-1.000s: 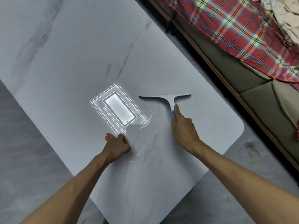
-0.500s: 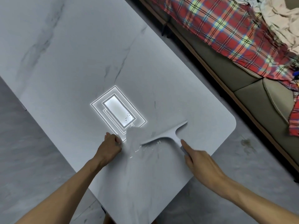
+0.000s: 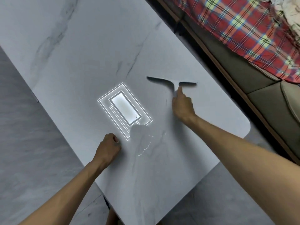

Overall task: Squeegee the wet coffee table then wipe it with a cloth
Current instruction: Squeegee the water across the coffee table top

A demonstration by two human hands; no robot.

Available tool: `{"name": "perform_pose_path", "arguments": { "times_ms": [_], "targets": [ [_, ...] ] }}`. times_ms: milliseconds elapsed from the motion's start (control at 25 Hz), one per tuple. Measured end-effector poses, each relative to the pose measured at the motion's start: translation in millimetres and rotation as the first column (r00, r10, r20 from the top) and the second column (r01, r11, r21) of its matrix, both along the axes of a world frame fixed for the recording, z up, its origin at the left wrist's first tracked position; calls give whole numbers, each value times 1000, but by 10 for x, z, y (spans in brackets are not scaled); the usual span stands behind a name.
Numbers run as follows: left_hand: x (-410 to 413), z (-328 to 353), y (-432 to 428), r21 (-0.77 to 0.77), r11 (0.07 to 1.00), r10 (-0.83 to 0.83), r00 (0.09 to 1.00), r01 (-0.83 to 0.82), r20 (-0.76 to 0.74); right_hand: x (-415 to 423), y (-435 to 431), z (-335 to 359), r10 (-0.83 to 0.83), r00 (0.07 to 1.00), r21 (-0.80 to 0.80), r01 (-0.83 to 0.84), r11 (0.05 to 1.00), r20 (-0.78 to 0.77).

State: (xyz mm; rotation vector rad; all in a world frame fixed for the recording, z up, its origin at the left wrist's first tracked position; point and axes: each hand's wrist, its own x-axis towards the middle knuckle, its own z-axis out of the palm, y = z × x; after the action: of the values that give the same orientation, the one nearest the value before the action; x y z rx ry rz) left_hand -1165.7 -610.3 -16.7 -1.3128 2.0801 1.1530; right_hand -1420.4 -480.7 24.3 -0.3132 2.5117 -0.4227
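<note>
Head view: the squeegee (image 3: 172, 82) sits over the far part of the marble-look table (image 3: 73, 46), beyond the puddle (image 3: 142, 135) and toward the side that faces the sofa (image 3: 263, 101). Its blade is smeared in the picture, so I cannot tell whether the edge is pressed to the top or just above it. The right hand (image 3: 182, 108) is wrapped round the short handle, with the index finger laid up the neck toward the blade. That looks like the right place to hold it, since it lets the hand press the rubber edge down evenly. The tool seems light, with a rigid body and a flexible lip. The glossy top is probably slick where wet, so steady downward pressure should matter more than force.

The left hand (image 3: 107, 150) rests on the table as a loose fist just beside the puddle, with nothing visible in it. A bright lamp reflection (image 3: 125, 111) lies between the two hands. A plaid blanket (image 3: 243, 30) covers the sofa.
</note>
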Motion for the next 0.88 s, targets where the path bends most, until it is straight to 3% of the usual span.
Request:
{"name": "perform_pose_path", "arguments": {
  "times_ms": [200,400,640,760,880],
  "targets": [
    [51,-24,-32,26,999,35,999,-35,-10,1001,143,-18,408,911,-32,-406,913,57],
    [63,-18,26,31,998,-61,998,62,-18,1199,988,72,599,796,74,-605,793,94],
    [-110,-7,291,61,985,-160,986,163,-53,1011,1931,291,555,820,175,-572,801,140],
    [-218,-22,391,59,981,-182,982,186,-57,886,2103,427,476,868,100,-490,866,138],
    [-377,-40,479,27,976,-212,975,214,-71,461,1946,414,277,961,-29,-277,960,16]
  ]
}}
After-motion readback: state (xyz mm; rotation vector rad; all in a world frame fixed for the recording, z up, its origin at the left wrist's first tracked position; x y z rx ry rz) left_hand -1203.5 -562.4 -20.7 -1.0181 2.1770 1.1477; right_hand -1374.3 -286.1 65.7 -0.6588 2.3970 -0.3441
